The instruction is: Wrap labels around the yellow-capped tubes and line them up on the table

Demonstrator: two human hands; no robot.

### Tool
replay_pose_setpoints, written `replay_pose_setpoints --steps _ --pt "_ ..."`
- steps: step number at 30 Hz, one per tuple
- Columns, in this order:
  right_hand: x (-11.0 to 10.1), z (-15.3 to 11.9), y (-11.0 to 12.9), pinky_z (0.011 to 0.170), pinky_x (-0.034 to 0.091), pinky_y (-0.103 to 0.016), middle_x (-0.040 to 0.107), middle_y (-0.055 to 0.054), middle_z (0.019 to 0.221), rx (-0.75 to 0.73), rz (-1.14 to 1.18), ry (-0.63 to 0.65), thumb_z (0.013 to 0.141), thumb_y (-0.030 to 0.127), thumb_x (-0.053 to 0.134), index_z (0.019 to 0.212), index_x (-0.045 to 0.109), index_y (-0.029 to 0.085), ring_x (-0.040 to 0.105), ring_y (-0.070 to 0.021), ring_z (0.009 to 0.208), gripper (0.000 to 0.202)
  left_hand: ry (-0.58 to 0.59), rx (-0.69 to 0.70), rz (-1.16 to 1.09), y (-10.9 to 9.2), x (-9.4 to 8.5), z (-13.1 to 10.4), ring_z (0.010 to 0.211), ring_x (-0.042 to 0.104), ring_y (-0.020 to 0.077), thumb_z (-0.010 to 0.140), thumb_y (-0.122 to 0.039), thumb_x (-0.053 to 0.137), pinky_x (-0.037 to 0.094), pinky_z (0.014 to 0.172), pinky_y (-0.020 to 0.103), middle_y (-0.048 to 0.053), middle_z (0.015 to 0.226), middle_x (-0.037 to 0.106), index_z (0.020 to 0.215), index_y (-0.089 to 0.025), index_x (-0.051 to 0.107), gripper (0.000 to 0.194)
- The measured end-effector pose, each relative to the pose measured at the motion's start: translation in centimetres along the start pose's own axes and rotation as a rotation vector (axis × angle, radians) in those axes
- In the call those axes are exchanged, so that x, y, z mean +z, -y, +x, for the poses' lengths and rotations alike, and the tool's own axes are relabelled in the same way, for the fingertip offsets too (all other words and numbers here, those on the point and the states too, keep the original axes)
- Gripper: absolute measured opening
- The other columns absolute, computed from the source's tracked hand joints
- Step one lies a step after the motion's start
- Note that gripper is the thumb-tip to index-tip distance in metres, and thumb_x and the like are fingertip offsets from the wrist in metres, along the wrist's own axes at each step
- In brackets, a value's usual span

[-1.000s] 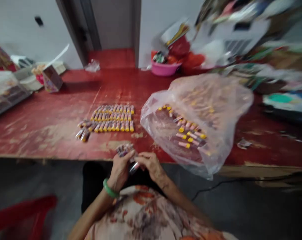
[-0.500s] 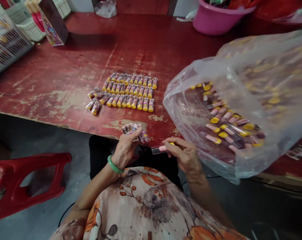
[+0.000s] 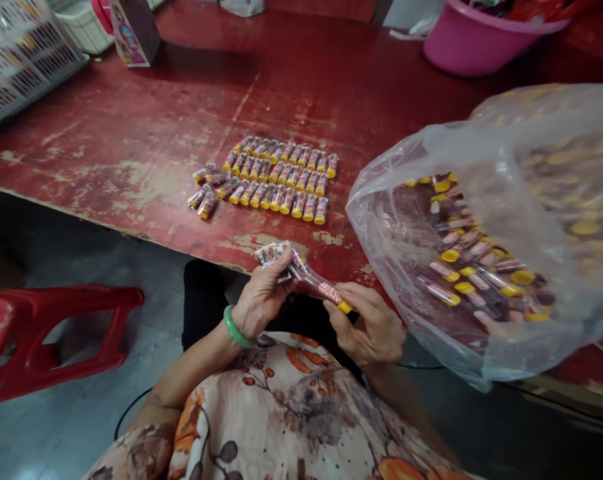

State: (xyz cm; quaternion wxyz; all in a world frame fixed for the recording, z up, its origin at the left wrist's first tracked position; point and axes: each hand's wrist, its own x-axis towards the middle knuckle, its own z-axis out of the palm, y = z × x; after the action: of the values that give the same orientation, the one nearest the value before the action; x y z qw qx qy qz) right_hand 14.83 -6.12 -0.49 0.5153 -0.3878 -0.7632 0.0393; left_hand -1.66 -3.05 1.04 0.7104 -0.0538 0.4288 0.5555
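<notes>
My left hand (image 3: 265, 293), a green bangle at its wrist, pinches a small stack of printed wrappers (image 3: 271, 255) by the table's front edge. My right hand (image 3: 368, 323) grips the yellow-capped end of a clear tube (image 3: 328, 291) with pink-and-white contents. The tube's other end meets the wrappers at my left fingertips. Beyond my hands, rows of short wrapped tubes (image 3: 281, 173) with yellow ends lie on the table, with several looser ones at their left. On the right, an open plastic bag (image 3: 501, 160) holds many similar capped tubes.
The worn red table (image 3: 171, 133) carries a pink tub (image 3: 481, 43) at the back right. A white basket (image 3: 26, 60) and a printed box (image 3: 134, 37) stand at the back left. A red stool (image 3: 71, 327) is on the floor to the left.
My right hand has brought the tube up to the wrappers in my left hand, where there was a gap before. The view has shifted, so the table items appear displaced.
</notes>
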Motion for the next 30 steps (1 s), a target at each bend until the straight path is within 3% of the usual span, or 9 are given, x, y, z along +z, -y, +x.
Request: replay_pose_setpoints --steps 3,11,16,18,21,23,26,30 --pt "0.2 -0.4 0.4 0.071 0.059 -0.028 0.070 -0.008 0.101 -0.131 -0.130 0.013 0.076 0.015 0.075 0.116 0.056 0.020 0.070 -0.0189 0.085 0.044 0.009 0.020 -0.007 0.1 -0.1 -0.5 0.061 0.060 0.0101 0.061 -0.021 0.085 0.052 0.055 0.021 0.000 0.072 0.066 0.077 -0.013 0.065 0.026" --pt "1.9 -0.5 1.5 0.071 0.056 -0.024 0.070 -0.010 0.097 -0.120 -0.253 -0.021 0.077 0.015 0.075 0.117 0.053 0.017 0.070 -0.0179 0.084 0.046 0.093 0.161 0.088 0.9 -0.4 -1.2 0.064 0.062 0.0124 0.059 -0.035 0.086 0.056 0.062 0.027 0.000 0.075 0.066 0.081 -0.014 0.062 0.039" --pt "1.2 0.4 1.1 0.082 0.057 -0.034 0.064 -0.013 0.110 -0.018 0.124 0.220 0.088 0.014 0.057 0.118 0.055 0.017 0.065 -0.0218 0.103 0.030 0.161 0.170 0.140 0.6 -0.9 -1.1 0.066 0.064 0.0130 0.057 -0.032 0.087 0.055 0.067 0.026 0.002 0.076 0.068 0.080 -0.012 0.064 0.038" --pt "0.8 0.7 0.8 0.079 0.058 -0.033 0.064 -0.012 0.110 0.059 0.229 0.267 0.089 0.012 0.054 0.117 0.056 0.019 0.066 -0.0190 0.095 0.029 0.172 0.137 0.153 0.5 -1.0 -1.1 0.068 0.064 0.0140 0.056 -0.032 0.087 0.054 0.067 0.027 0.003 0.078 0.069 0.082 -0.012 0.066 0.039" --pt "0.6 1.0 0.3 0.068 0.057 -0.027 0.065 -0.009 0.106 0.081 0.169 0.144 0.086 0.010 0.059 0.115 0.059 0.020 0.067 -0.0153 0.081 0.031 0.196 0.071 0.169 0.7 -1.0 -1.4 0.069 0.065 0.0148 0.053 -0.031 0.089 0.054 0.067 0.027 0.004 0.078 0.069 0.082 -0.011 0.067 0.042" --pt "0.9 1.1 0.2 0.068 0.057 -0.026 0.067 -0.009 0.102 0.011 0.059 0.061 0.084 0.008 0.061 0.114 0.060 0.020 0.067 -0.0167 0.085 0.032 0.223 0.045 0.175 1.1 -0.9 -1.6 0.070 0.065 0.0154 0.053 -0.031 0.089 0.054 0.067 0.028 0.004 0.079 0.070 0.083 -0.010 0.068 0.042" --pt "1.3 1.2 0.2 0.069 0.056 -0.026 0.069 -0.009 0.099 -0.051 -0.031 0.025 0.084 0.006 0.061 0.112 0.061 0.021 0.068 -0.0174 0.088 0.033 0.240 0.038 0.175 1.5 -0.7 -1.9 0.071 0.065 0.0156 0.054 -0.030 0.089 0.054 0.068 0.028 0.004 0.081 0.070 0.084 -0.010 0.069 0.041" --pt "1.7 1.1 0.6 0.068 0.057 -0.026 0.070 -0.006 0.094 0.001 0.018 -0.023 0.084 0.006 0.058 0.105 0.064 0.022 0.069 -0.0163 0.082 0.028 0.225 0.054 0.185 1.6 -0.6 -2.0 0.068 0.064 0.0146 0.050 -0.031 0.090 0.053 0.069 0.028 0.004 0.078 0.069 0.082 -0.010 0.068 0.044"
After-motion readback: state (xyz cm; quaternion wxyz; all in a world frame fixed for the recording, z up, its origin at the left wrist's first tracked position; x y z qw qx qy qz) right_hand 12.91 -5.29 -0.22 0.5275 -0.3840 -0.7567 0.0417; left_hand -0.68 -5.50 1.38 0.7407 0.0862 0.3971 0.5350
